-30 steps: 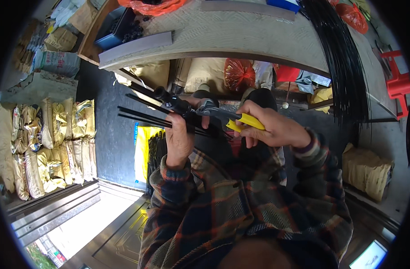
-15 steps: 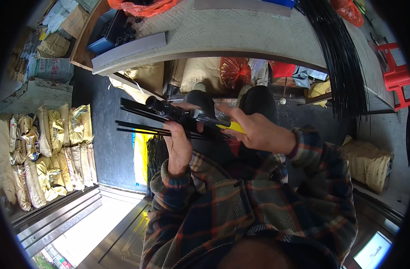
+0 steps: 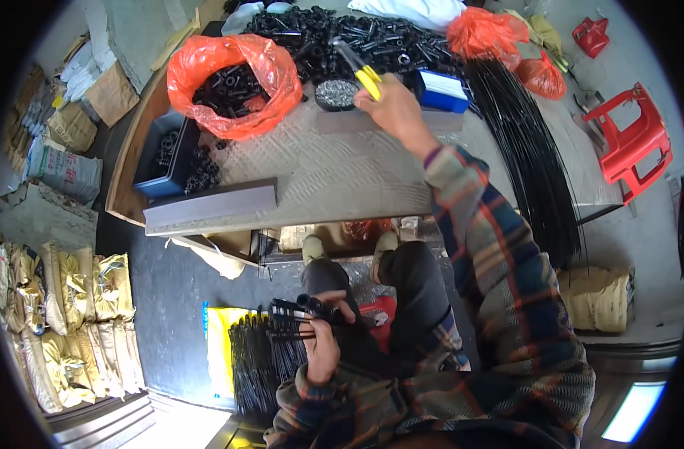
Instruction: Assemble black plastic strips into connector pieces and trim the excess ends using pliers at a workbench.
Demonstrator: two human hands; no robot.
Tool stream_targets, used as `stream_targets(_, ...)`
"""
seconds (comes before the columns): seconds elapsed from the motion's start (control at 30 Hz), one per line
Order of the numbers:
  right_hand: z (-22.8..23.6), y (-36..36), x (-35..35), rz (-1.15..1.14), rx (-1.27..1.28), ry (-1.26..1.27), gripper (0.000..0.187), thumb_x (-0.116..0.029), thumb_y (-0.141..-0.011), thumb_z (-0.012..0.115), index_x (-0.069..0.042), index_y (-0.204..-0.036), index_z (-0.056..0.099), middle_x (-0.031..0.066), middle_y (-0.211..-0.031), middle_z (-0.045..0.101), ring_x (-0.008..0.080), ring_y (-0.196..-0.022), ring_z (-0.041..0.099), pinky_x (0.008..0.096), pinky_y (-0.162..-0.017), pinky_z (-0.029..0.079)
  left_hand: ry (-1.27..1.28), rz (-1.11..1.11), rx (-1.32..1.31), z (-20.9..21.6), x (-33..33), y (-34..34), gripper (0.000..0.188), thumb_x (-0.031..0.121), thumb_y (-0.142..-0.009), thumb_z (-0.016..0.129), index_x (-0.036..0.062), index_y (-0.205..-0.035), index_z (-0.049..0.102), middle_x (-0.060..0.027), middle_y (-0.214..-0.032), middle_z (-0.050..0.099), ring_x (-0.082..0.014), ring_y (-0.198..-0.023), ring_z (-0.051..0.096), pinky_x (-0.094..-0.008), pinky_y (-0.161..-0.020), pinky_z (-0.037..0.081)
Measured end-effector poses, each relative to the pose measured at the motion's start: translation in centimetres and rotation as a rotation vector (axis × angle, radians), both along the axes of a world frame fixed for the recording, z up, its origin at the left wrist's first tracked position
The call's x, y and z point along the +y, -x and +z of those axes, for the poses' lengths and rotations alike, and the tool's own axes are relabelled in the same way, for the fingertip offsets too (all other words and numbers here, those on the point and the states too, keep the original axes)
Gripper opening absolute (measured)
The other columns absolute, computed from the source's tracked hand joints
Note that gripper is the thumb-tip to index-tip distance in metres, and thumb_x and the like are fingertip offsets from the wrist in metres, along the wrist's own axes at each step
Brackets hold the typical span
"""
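My left hand (image 3: 324, 350) is closed around a black tubular piece (image 3: 309, 301) above my lap. Several thin black rods (image 3: 286, 314) stick out to the left of that hand. Over the worktable, my right hand (image 3: 399, 112) grips yellow-handled pliers (image 3: 367, 79), their metal end pointing up and left. Beside the pliers sits a round dish of small silvery metal bits (image 3: 336, 93); the tool appears above its right side, and I cannot tell if they touch.
A heap of black parts (image 3: 379, 41) covers the table's back. An orange plastic bag (image 3: 282, 82) and a blue bin (image 3: 156, 185) hold black parts at the left. Long black rods (image 3: 518, 142) hang over the right edge near a red stool (image 3: 634, 138). Bundled rods (image 3: 252, 359) stand at lower left.
My right hand has moved from beside the black piece up over the table, carrying the pliers. My left hand has lowered with the black piece. The view has shifted to show more table.
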State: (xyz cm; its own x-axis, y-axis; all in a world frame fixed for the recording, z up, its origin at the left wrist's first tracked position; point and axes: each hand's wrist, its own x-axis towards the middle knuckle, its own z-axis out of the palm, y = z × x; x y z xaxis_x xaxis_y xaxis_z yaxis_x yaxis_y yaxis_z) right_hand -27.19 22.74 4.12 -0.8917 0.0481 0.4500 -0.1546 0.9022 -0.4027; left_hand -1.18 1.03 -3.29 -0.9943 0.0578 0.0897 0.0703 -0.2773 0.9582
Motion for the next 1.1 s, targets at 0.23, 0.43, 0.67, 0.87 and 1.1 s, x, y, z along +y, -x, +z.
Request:
stream_targets(0.23, -1.0, 7.0, -0.7, 0.017, -0.084, -0.459, 0.025, -0.028, -0.076, 0.064, -0.008, -0.091, 0.065, 0.0117, -0.092, 0.053, 0.0314, -0.083, 0.060, 0.0425, -0.069, 0.047, 0.042, -0.013, -0.083, -1.1, -0.9, 1.0, 0.059, 0.051, -0.092, 0.028, -0.0037, -0.101, 0.050, -0.0108, -0.073, 0.054, -0.0173, -0.070, 0.052, -0.0302, -0.068, 0.043)
stream_targets(0.43, -1.1, 7.3, -1.0, 0.023, -0.091, -0.387, 0.023, -0.027, -0.077, 0.062, -0.009, -0.092, 0.064, 0.0131, -0.094, 0.054, 0.0315, -0.083, 0.060, 0.0424, -0.069, 0.048, 0.068, 0.009, -0.097, -1.4, -1.1, 1.6, 0.063, 0.055, -0.090, 0.029, -0.0048, -0.100, 0.049, -0.0113, -0.072, 0.054, -0.0189, -0.071, 0.054, -0.0311, -0.070, 0.044)
stream_targets(0.67, -1.3, 7.5, -1.6, 0.047, -0.102, -0.356, 0.022, -0.026, -0.078, 0.060, -0.010, -0.092, 0.064, 0.0141, -0.094, 0.054, 0.0328, -0.082, 0.060, 0.0431, -0.070, 0.048, -0.057, -0.009, -0.014, -1.7, -1.5, 0.9, 0.060, 0.050, -0.092, 0.028, -0.0054, -0.096, 0.050, -0.0115, -0.074, 0.054, -0.0207, -0.073, 0.055, -0.0329, -0.071, 0.044)
stream_targets(0.87, -0.3, 6.7, -0.9, 0.087, -0.052, -0.110, 0.028, -0.029, -0.080, 0.057, -0.008, -0.099, 0.061, 0.0150, -0.092, 0.054, 0.0353, -0.085, 0.056, 0.0432, -0.075, 0.044, 0.018, 0.017, 0.054, -0.1, -2.0, 1.1, 0.056, 0.046, -0.093, 0.029, -0.0042, -0.092, 0.054, -0.0130, -0.083, 0.057, -0.0203, -0.078, 0.056, -0.0322, -0.073, 0.043)
stream_targets(1.1, 0.0, 3.4, -0.8, 0.237, 0.011, 0.111, 0.024, -0.027, -0.080, 0.060, -0.005, -0.090, 0.060, 0.0098, -0.079, 0.057, 0.0246, -0.072, 0.056, 0.0332, -0.066, 0.043, -0.070, 0.065, -0.038, 1.7, -2.1, -0.2, 0.065, 0.057, -0.089, 0.032, -0.0047, -0.105, 0.045, -0.0141, -0.079, 0.055, -0.0196, -0.068, 0.055, -0.0303, -0.065, 0.046)
